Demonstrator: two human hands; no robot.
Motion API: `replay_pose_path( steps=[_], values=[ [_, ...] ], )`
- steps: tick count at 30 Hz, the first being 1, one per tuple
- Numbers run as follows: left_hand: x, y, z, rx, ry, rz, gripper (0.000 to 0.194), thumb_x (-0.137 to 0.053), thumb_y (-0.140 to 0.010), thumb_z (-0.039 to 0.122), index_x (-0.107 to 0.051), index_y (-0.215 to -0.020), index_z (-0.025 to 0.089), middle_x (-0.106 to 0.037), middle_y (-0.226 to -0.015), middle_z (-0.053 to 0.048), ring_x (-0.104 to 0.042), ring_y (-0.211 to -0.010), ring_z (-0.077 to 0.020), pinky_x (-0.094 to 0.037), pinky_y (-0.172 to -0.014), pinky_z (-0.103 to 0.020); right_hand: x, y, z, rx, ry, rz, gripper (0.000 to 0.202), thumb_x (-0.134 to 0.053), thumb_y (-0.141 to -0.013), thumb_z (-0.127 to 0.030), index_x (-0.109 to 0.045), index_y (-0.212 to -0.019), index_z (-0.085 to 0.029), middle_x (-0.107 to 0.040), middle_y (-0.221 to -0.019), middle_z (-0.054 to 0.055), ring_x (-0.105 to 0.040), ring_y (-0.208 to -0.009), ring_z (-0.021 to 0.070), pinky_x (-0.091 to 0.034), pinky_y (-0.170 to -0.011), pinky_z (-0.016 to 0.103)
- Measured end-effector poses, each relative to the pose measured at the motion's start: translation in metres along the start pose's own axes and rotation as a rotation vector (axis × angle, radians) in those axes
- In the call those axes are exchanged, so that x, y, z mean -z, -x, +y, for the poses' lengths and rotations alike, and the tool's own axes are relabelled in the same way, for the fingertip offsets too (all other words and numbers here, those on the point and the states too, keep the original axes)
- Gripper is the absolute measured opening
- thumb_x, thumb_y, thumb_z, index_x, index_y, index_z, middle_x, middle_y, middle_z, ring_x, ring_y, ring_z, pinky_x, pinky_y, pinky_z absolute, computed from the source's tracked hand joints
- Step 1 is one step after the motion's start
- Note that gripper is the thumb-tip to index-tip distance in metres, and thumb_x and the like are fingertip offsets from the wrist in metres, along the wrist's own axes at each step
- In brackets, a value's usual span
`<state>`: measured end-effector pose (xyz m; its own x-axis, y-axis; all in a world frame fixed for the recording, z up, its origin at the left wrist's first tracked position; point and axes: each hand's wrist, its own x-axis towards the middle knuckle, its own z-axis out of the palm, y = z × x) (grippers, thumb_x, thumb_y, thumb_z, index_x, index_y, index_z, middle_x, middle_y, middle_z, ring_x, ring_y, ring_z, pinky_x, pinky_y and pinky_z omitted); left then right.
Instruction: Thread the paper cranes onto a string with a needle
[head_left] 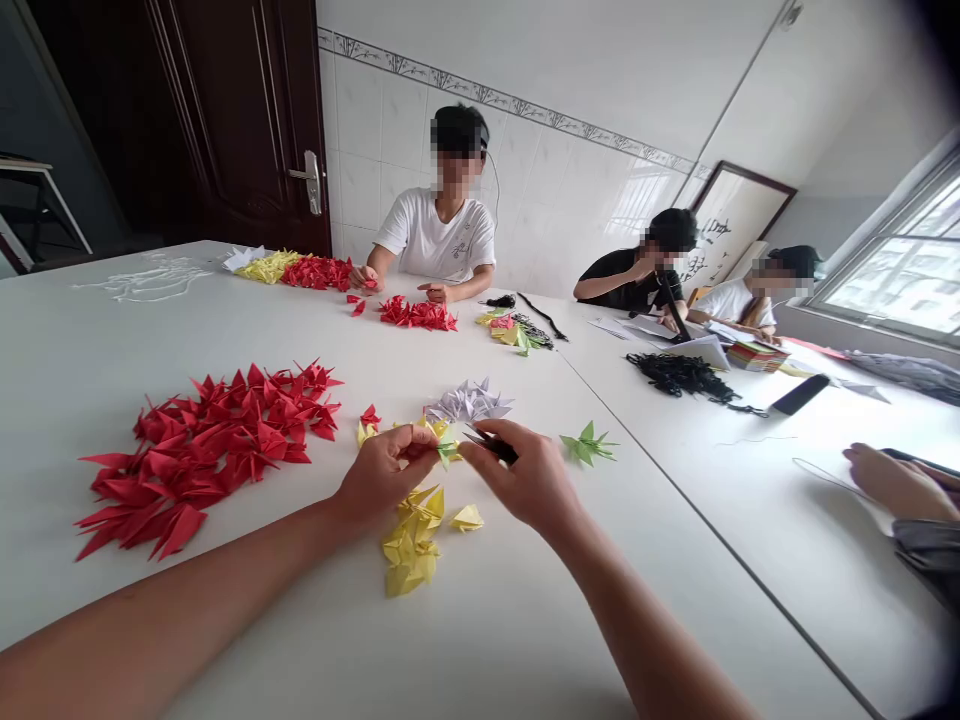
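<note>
My left hand (397, 460) is closed in a pinch on a small green paper crane (447, 447). In my right hand (525, 470) is a black pointed tool (499, 448), its thin tips toward the crane; its exact kind is hard to make out. My right thumb and fingers are close to the crane, and I cannot tell whether they touch it. Yellow paper cranes (412, 545) lie below and behind my hands, with a single yellow crane (467, 518) apart from them. Behind my hands is a heap of pale lilac cranes (471, 400).
A large heap of red cranes (217, 440) spreads to the left. Green cranes (589, 442) lie right, near the table seam (675, 490). Across the table a person (442, 240) handles red cranes (418, 313). Black cord (675, 375) and another person's hand (896, 480) are at right.
</note>
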<state>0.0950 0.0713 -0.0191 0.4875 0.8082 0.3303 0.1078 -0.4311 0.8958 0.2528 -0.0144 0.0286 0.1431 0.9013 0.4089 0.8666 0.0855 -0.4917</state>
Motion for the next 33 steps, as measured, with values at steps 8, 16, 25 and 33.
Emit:
replay_pose_path(
  steps=[8,16,25,33],
  values=[
    [0.000,0.002,0.000,-0.022,-0.045,-0.154,0.019,-0.055,-0.077,0.030,-0.064,-0.088,0.017,-0.067,-0.080,-0.003,-0.061,-0.075,-0.0170,-0.051,-0.063,-0.025,-0.021,0.000,0.004,0.101,-0.058,-0.024,0.017,-0.056,-0.074,-0.014,-0.069,-0.082,-0.022,-0.065,-0.076,0.001,-0.058,-0.066,0.0133,-0.042,-0.060,0.021],
    [0.001,0.001,-0.003,-0.095,-0.085,-0.098,0.019,-0.054,-0.078,0.031,-0.064,-0.085,0.016,-0.066,-0.081,-0.004,-0.060,-0.072,-0.0150,-0.049,-0.065,-0.025,0.037,-0.019,0.070,-0.303,0.138,0.054,0.024,-0.050,-0.077,-0.033,-0.065,-0.067,-0.017,-0.058,-0.052,0.002,-0.051,-0.052,0.0161,-0.033,-0.046,0.025],
    [0.002,0.001,0.002,-0.117,-0.091,-0.076,0.015,-0.054,-0.077,0.027,-0.063,-0.080,0.016,-0.063,-0.072,-0.003,-0.056,-0.064,-0.0128,-0.048,-0.060,-0.023,0.058,-0.020,0.105,-0.639,0.302,-0.005,0.026,-0.049,-0.077,-0.039,-0.066,-0.075,-0.019,-0.060,-0.061,0.003,-0.054,-0.060,0.0176,-0.032,-0.044,0.025],
    [0.002,0.002,0.001,-0.106,-0.049,-0.089,0.015,-0.055,-0.076,0.027,-0.063,-0.080,0.016,-0.065,-0.076,-0.003,-0.057,-0.068,-0.0134,-0.049,-0.062,-0.023,0.052,-0.020,0.127,-0.835,0.343,-0.154,0.027,-0.052,-0.088,-0.037,-0.061,-0.099,-0.014,-0.062,-0.098,0.006,-0.060,-0.084,0.0198,-0.050,-0.069,0.034]
  ],
)
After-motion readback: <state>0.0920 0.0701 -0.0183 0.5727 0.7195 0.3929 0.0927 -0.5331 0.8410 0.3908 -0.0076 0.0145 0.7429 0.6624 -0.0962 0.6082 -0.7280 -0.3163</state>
